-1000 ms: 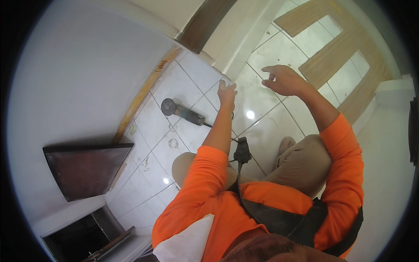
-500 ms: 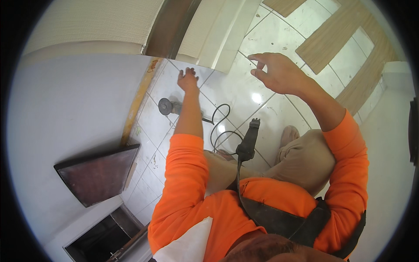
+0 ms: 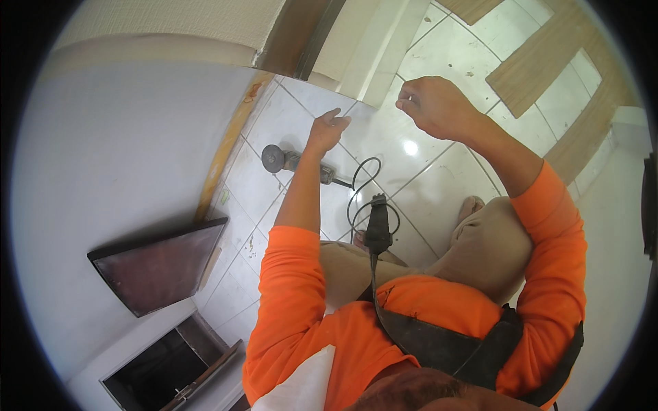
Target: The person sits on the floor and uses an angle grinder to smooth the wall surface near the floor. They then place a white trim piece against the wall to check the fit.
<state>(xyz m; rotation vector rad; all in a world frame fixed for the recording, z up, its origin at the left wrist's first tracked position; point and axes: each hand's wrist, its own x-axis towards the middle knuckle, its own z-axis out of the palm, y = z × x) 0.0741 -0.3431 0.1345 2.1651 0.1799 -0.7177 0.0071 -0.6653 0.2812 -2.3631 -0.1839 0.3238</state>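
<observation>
My left hand (image 3: 327,131) reaches forward over the tiled floor, thumb and index finger apart, with nothing visible in it. To its right, my right hand (image 3: 435,108) is held with the fingers curled and the thumb near the index tip. Anything between those fingertips is too small or hidden to make out. Both hands are near the end of a white panel (image 3: 373,65). An angle grinder (image 3: 322,171) lies on the floor behind my left wrist, its round disc toward the wall. From it a black cord (image 3: 365,166) runs in loops toward my legs.
A black strap with a thick end (image 3: 379,229) hangs from my chest. Wood-look planks (image 3: 528,89) lie on the white tiles at the far right. A dark reddish-brown board (image 3: 161,267) leans at the left wall, near a yellowish wood strip (image 3: 229,151).
My left hand has shifted right in the picture and turned, uncovering more of the grinder. The right hand's fingers have curled closer together. The whole view has shifted slightly.
</observation>
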